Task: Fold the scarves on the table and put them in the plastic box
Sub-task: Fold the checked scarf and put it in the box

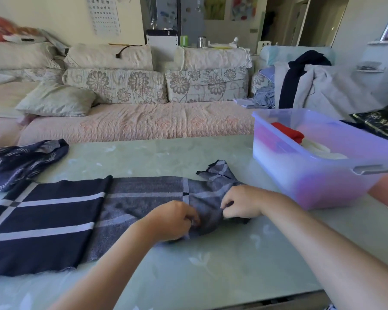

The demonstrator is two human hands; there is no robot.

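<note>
Box (323, 175) holds red (289, 132) and cream cloth (323, 151), half hidden, while both hands (175, 220) (240, 202) pinch the checked scarf (143, 198).

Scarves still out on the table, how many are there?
2: the striped navy and grey scarf spread in front, pinched by both hands, and a patterned blue scarf bunched at the far left. The plastic box may hide more.
</note>
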